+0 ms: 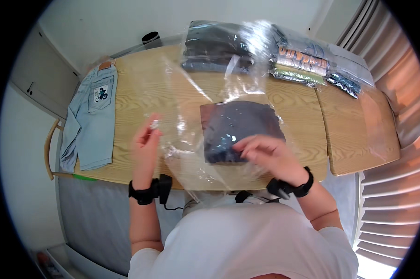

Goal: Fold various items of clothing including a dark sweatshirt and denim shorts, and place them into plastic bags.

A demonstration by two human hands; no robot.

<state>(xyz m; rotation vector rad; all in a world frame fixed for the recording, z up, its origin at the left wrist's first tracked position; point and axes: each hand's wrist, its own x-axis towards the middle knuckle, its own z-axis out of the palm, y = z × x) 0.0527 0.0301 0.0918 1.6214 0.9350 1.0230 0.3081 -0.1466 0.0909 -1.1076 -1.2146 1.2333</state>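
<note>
A folded dark grey-blue garment point(242, 125) lies on the wooden table in front of me, with a brownish patch along its left side. Clear plastic bag film point(184, 158) spreads over and around it, wide and loose to the left. At the film's left part, my left hand point(147, 139) is raised, thumb and fingers pinched together on the plastic. My right hand point(270, 156) hovers over or rests on the garment's lower right, fingers loosely stretched out and partly bent. Whether it touches the film is hard to tell. Both wrists carry black strapped devices.
Light blue jeans-fabric clothing point(96, 116) lies along the table's left end. Bagged dark clothes point(214, 46) and a stack of bagged folded garments point(300, 65) sit at the back. A chair point(52, 149) stands at the left, pleated curtains point(396, 200) at the right.
</note>
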